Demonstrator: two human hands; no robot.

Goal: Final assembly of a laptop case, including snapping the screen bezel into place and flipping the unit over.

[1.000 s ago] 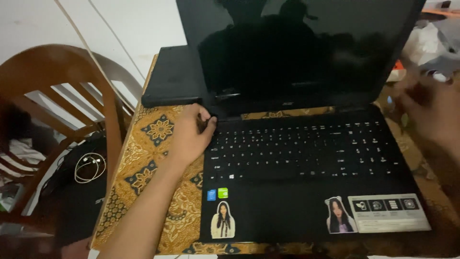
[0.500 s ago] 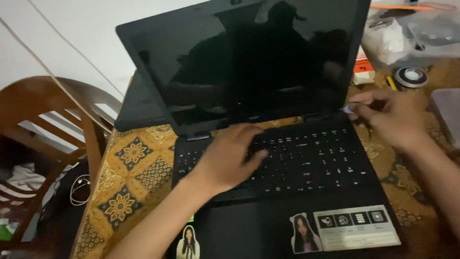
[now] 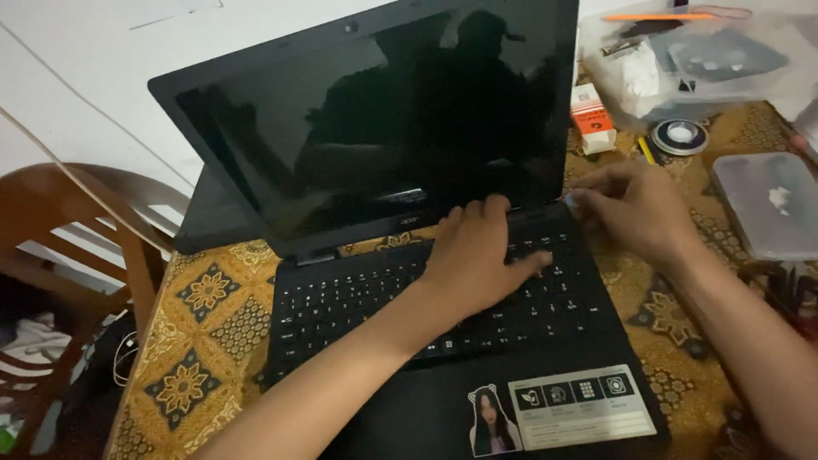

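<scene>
The laptop (image 3: 400,255) sits open at the middle of the patterned tablecloth (image 3: 204,341), its dark screen (reflecting a silhouette) tilted back toward 12 o'clock. The left hand (image 3: 477,255) lies flat on the keyboard (image 3: 358,307), fingers spread loosely and holding nothing. The right hand (image 3: 635,213), at 3 o'clock of the left, touches the laptop's right hinge corner with fingers curled; whether it pinches something cannot be told. A wooden chair (image 3: 77,255) stands at 9 o'clock.

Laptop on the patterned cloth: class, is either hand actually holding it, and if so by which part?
Neither grips it. The left hand lies flat on the laptop keyboard; the right hand has fingertips at the right rear corner, by the hinge.
</scene>
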